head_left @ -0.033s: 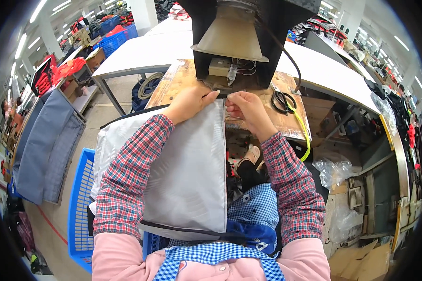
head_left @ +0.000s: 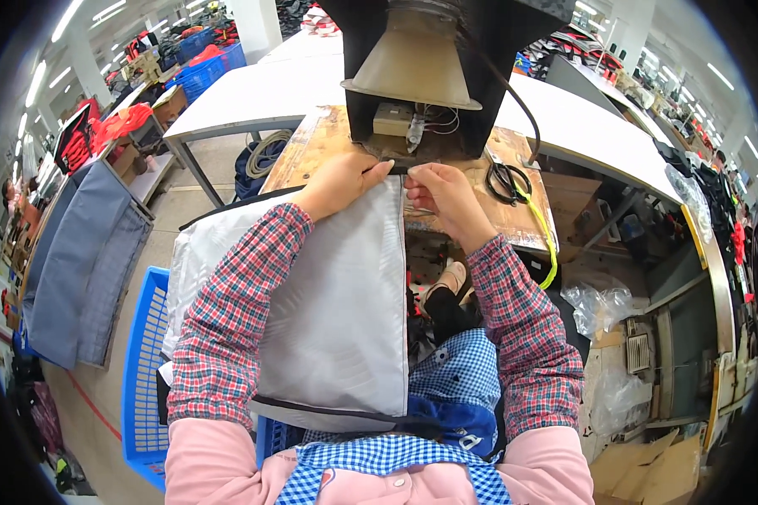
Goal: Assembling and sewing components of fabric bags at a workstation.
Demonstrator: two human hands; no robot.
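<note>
A large light grey fabric panel (head_left: 333, 328) with black edging lies across my lap and up to the wooden bench (head_left: 307, 147). At its far right corner, my left hand (head_left: 338, 187) is closed, thumb and fingers pinching the fabric edge. Just to the right, my right hand (head_left: 448, 198) pinches the end of the black edging strip (head_left: 401, 171) that spans the small gap between both thumbs. Both hands sit directly in front of a black housing (head_left: 364, 126) with a beige cone-shaped hood (head_left: 413, 63); wires and a small box show inside it.
Black-handled scissors (head_left: 508, 183) lie on the bench's right side beside a yellow-green cord (head_left: 545, 231) hanging over the edge. A blue plastic basket (head_left: 143, 370) stands at my left. White tables (head_left: 227, 101) flank the bench; cardboard (head_left: 648, 471) and clear plastic bags (head_left: 600, 310) lie at right.
</note>
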